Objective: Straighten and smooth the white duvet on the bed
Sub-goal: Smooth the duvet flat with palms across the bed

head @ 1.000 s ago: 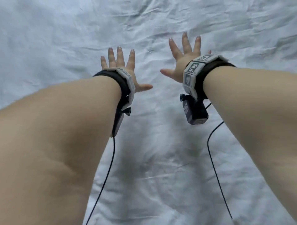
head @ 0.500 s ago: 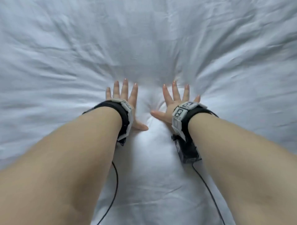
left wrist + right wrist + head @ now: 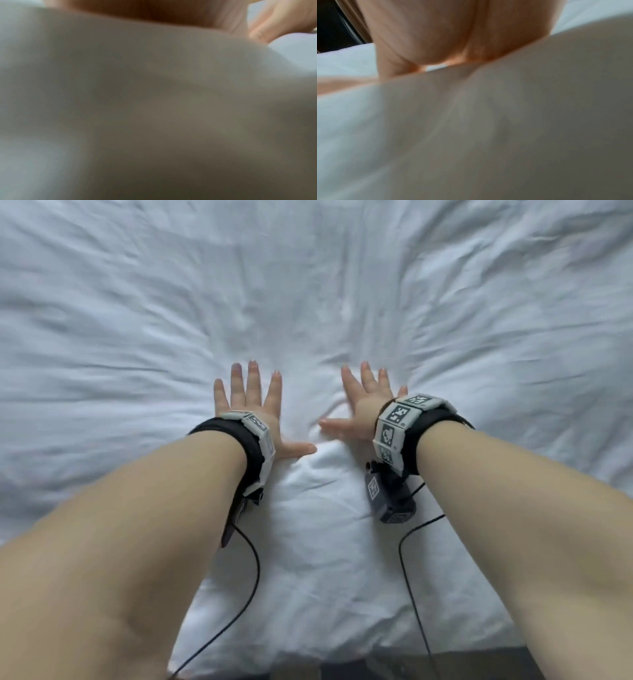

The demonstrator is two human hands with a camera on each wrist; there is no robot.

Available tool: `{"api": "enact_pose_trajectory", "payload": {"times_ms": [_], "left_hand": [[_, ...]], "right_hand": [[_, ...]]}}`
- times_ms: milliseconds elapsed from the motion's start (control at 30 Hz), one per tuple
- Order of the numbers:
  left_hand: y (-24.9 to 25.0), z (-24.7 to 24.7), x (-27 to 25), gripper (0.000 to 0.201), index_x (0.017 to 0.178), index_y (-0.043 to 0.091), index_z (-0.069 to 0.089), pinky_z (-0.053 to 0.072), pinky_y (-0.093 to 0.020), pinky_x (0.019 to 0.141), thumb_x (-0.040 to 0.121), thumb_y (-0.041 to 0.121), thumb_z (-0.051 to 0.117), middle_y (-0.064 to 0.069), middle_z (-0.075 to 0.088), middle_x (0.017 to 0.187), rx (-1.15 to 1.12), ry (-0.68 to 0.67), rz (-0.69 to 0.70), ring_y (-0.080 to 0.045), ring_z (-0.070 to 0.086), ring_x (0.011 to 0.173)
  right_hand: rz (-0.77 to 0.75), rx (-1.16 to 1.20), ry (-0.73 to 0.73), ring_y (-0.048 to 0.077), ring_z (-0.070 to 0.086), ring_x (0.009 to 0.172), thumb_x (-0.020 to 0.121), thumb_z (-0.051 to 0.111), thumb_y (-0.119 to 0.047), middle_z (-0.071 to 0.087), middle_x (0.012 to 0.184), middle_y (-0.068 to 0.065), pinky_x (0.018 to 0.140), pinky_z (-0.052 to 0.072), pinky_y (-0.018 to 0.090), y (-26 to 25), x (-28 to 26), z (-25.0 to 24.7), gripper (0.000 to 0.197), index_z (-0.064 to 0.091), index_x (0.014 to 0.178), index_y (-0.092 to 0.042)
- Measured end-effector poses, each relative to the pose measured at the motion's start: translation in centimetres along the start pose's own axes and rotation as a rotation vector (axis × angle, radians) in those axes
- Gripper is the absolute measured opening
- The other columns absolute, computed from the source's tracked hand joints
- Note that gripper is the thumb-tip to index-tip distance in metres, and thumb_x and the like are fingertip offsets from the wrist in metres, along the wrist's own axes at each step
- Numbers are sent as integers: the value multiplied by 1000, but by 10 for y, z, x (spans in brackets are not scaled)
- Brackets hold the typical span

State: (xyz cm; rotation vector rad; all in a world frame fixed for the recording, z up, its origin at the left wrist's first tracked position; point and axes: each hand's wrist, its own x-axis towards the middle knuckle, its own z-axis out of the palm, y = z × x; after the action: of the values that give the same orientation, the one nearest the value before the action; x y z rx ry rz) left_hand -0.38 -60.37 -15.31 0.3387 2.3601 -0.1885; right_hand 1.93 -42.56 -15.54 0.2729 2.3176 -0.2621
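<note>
The white duvet (image 3: 308,302) fills the head view, with creases fanning out from the middle. My left hand (image 3: 251,402) lies flat on it with fingers spread and thumb pointing right. My right hand (image 3: 363,402) presses flat beside it, fingers spread, thumb pointing left; the thumbs are a small gap apart. A soft bulge of duvet (image 3: 325,508) rises between my wrists. In the left wrist view the palm (image 3: 163,13) sits against blurred white fabric (image 3: 137,108). The right wrist view shows the heel of my right hand (image 3: 428,33) on the duvet (image 3: 488,135).
The near edge of the bed runs along the bottom of the head view, with dark floor (image 3: 376,669) below it. Two black cables (image 3: 253,570) hang from the wrist cameras across the duvet. White bedding stretches away on all other sides.
Both hands have come down from hovering with raised fingers to lying flat on the duvet, nearer to me. The fabric ahead of them is now bunched into radiating folds, and the bed edge has come into view.
</note>
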Motion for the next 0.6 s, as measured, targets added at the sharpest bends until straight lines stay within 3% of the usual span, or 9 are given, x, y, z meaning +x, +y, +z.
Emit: {"api": "enact_pose_trajectory", "payload": {"times_ms": [167, 300, 433, 500, 600], "left_hand": [[33, 53, -52, 136, 145, 22, -30, -16, -56, 114, 57, 90, 49, -11, -38, 150, 99, -21, -12, -35, -32, 140], [65, 82, -86, 137, 146, 21, -28, -15, -55, 115, 56, 89, 49, -12, -35, 152, 11, -18, -84, -35, -31, 141], [93, 111, -115, 139, 143, 21, -33, -15, -56, 114, 56, 90, 49, -13, -40, 149, 13, -97, -50, -36, -33, 139], [108, 129, -128, 142, 139, 19, -39, -17, -58, 112, 55, 90, 50, -15, -45, 145, 50, -161, -66, -39, -37, 136], [120, 136, -130, 149, 137, 19, -42, -19, -59, 109, 51, 87, 59, -16, -47, 144, 71, -169, -121, -41, -39, 134]], "right_hand": [[-93, -184, -7, 25, -26, 144, 74, 51, -75, -26, 157, -2, 114, -15, 56, 36, -50, 66, 113, -20, 149, -28], [-122, -195, 46, 25, -23, 145, 72, 54, -74, -23, 158, -2, 114, -13, 57, 61, -79, 73, 114, -18, 149, -31], [-85, -272, -42, 30, -34, 139, 66, 54, -80, -36, 152, -2, 108, -16, 65, 100, -118, 119, 124, -29, 144, -31], [-87, -299, -111, 31, -39, 136, 63, 57, -80, -43, 148, -1, 107, -21, 64, 113, -130, 142, 130, -35, 141, -31], [-102, -277, -99, 30, -38, 137, 60, 62, -78, -44, 148, -1, 106, -21, 62, 118, -131, 146, 134, -35, 141, -32]]}}
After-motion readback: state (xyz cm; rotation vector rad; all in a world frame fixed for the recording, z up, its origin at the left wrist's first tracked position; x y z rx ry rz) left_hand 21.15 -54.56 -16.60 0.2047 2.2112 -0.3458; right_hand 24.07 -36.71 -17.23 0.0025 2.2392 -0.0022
